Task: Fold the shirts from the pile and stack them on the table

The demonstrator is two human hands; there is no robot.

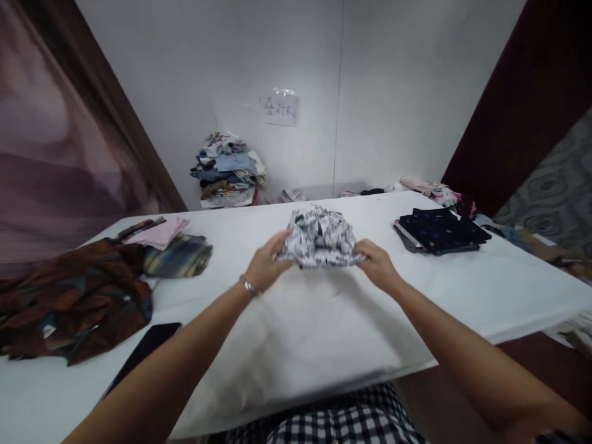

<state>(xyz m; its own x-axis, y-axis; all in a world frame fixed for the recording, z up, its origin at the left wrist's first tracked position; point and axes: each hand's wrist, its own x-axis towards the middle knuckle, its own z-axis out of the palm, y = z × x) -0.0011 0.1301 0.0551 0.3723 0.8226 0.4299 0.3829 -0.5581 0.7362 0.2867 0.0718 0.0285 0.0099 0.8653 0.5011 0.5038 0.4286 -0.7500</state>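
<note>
Your two hands on one black-and-white printed garment, bunched at table centre. Your left hand — fingers curled, pinching garment's left edge; one bracelet at wrist. Your right hand — fingers closed on right edge. Left of you: one rust-patterned garment, one striped folded piece, one pink piece, one dark phone. Right: one folded navy dotted garment. Against wall: one pile of clothes, one paper sign above.

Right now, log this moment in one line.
left hand: grips black-and-white garment | right hand: grips it | garment bunched on white table
</note>
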